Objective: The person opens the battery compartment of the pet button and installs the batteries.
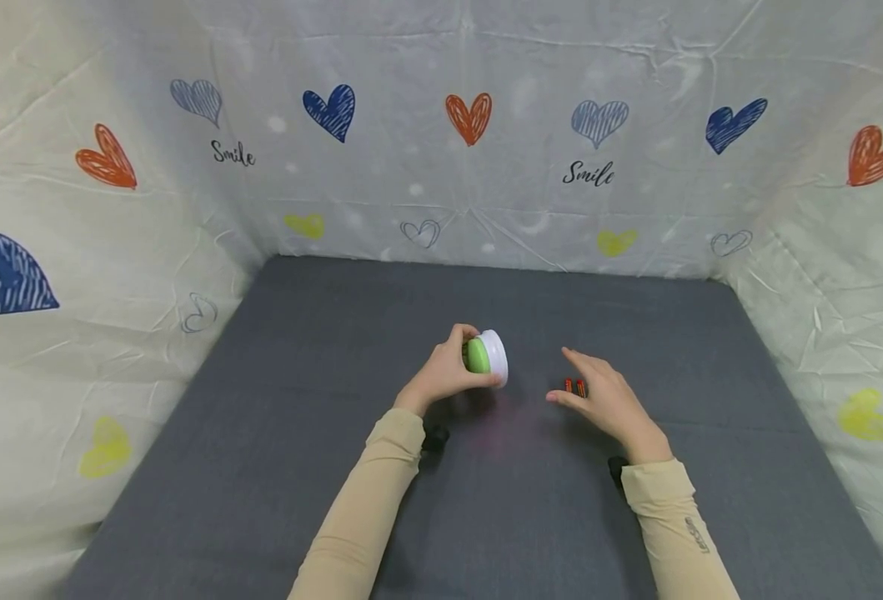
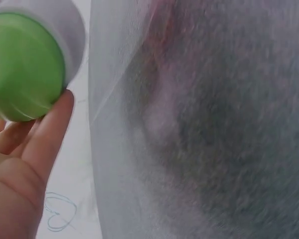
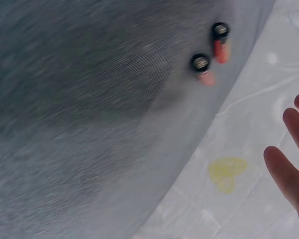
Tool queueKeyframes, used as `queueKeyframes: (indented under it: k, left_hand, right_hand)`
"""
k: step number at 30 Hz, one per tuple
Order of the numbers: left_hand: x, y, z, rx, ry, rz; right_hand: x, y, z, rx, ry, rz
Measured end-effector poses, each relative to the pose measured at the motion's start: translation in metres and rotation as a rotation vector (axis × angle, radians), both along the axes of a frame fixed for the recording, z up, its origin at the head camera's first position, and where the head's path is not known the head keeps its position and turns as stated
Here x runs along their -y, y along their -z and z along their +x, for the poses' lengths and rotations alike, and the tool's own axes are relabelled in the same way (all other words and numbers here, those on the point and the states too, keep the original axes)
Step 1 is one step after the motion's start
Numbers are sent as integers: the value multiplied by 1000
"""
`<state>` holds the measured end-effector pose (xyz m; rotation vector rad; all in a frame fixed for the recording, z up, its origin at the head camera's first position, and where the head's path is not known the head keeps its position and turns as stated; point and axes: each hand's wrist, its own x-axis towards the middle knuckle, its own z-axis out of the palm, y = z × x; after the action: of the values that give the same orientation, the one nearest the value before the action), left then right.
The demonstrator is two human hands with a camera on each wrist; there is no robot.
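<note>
My left hand [image 1: 449,367] grips a round object with a green dome [image 1: 478,356] and a wide white rim [image 1: 496,358], tilted on its side above the table. In the left wrist view, the green dome [image 2: 27,67] faces the camera, and fingers support it from below. To the right, my right hand [image 1: 606,396] hovers with thumb and fingers spread, holding nothing. Two small red-and-black batteries [image 1: 580,387] show between its thumb and fingers in the head view. The right wrist view shows these batteries [image 3: 221,44] side by side on the cloth, apart from the fingertips.
A dark grey cloth covers the table [image 1: 298,350]. A faint pink glow [image 1: 495,429] falls on it below the green-and-white object. White sheeting [image 1: 411,183] printed with hearts encloses the back and both sides.
</note>
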<state>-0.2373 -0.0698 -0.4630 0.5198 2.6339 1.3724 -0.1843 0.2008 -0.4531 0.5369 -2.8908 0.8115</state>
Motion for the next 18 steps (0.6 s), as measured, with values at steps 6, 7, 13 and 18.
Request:
queueKeyframes:
  k: [6, 7, 13, 18]
  left_hand:
    - [-2, 4, 5, 68, 51, 114]
    - [-2, 5, 5, 80, 62, 130]
    - [-3, 10, 8, 120, 113, 203]
    - [-3, 7, 13, 103, 147, 315]
  right_hand:
    - [13, -9, -3, -48, -20, 3]
    - [15, -10, -3, -51, -21, 7]
    - [25, -15, -4, -64, -25, 4]
    - [29, -14, -3, -79, -24, -18]
